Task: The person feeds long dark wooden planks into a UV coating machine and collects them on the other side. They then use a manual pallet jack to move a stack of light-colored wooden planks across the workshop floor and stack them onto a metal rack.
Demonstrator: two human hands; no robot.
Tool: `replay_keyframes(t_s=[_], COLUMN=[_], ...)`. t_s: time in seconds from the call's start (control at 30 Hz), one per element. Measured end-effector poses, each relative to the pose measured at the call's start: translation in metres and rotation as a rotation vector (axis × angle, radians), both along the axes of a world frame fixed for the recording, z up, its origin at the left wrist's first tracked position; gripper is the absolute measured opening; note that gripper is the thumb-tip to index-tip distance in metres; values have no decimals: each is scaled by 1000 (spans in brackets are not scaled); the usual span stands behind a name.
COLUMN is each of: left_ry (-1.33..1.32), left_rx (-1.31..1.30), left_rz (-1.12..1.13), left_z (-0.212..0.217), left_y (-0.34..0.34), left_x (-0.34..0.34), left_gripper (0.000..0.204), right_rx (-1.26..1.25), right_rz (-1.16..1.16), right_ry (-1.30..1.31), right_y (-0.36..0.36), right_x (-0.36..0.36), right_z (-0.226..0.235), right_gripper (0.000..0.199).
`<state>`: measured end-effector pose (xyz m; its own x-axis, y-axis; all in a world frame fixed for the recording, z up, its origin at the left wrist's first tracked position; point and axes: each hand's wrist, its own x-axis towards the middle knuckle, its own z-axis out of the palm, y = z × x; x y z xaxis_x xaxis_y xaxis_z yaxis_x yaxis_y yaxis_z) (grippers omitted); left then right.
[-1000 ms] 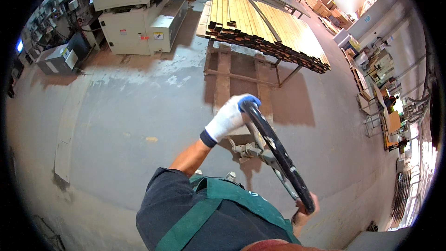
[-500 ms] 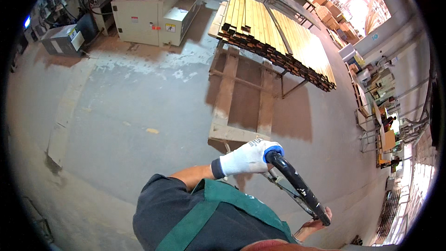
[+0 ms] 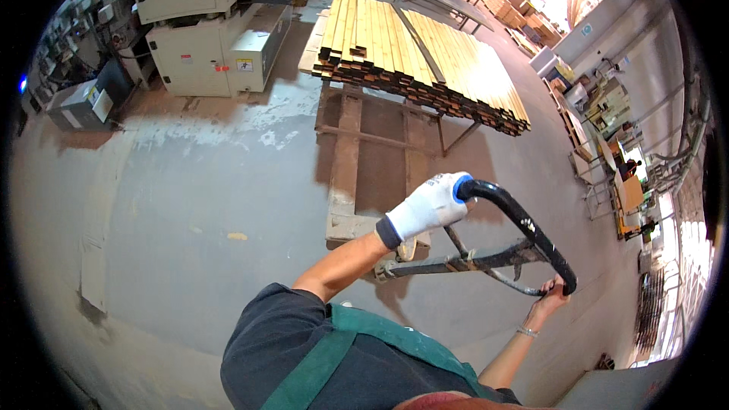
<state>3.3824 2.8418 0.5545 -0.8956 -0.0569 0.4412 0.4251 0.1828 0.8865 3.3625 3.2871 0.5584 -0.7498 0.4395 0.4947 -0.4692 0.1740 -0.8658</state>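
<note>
**Pallet jack handle, both hands on it**

Since half a second ago the handle sits a bit higher in view and the stack of planks looks closer. Left hand (image 3: 427, 209), in a white glove, has its fingers wrapped tight around the top bend of the black pallet jack handle (image 3: 524, 228). Bare right hand (image 3: 553, 298) grips the lower end of that handle, fingers curled shut on it. Beyond the handle stands the pallet of yellow planks (image 3: 418, 53) on a rusty frame, with a beige machine (image 3: 213, 23) left of the planks.
</note>
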Motion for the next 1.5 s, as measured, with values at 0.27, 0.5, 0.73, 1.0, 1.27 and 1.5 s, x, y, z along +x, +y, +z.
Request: replay_keyframes(t_s=[0.27,0.5,0.73,1.0,1.27,1.5], left_ry=[-57,-24,-160,-138,-146,-130], left_rx=[-35,-34,-67,-20,41,23], left_rz=[48,47,10,2,53,133], left_z=[6,9,16,18,22,24], left_y=[7,17,23,30,37,40], left_x=[-52,-59,-65,-63,-61,-55], left_gripper=[22,22,21,19,21,27], right_rx=[996,1308,1204,1435,1481,1508], right_rz=[-663,-632,-975,-638,-479,-488], right_ry=[5,28,384,391,178,135], right_y=[-65,-98,-59,-52,-42,-44], right_x=[7,1,-48,-47,-43,-44], right_z=[13,-50,-26,54,72,83], right_gripper=[87,115,86,59,78,84])
